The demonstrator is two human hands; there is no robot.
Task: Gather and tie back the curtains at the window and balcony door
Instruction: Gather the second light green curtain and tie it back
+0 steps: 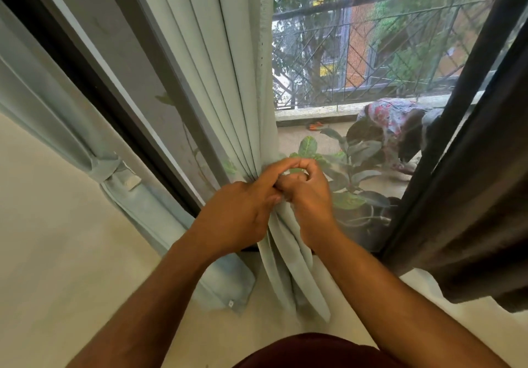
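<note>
A pale green curtain (228,61) hangs in folds at the left side of the balcony door and is bunched tight at waist height. My left hand (243,210) and my right hand (308,196) meet at that bunch, fingers closed around the gathered cloth; whatever band they hold is hidden by the fingers. Below the hands the curtain's loose tail (294,276) falls to the floor. At the far left a second pale curtain (57,110) is bound by a matching tie-back (114,169). A dark grey curtain (471,196) hangs at the right.
The dark door frame (94,81) runs diagonally between the two pale curtains. Behind the mesh screen are a potted plant (343,164), patterned cloth (394,121) and a balcony railing (371,53). Cream floor (71,253) lies to the left.
</note>
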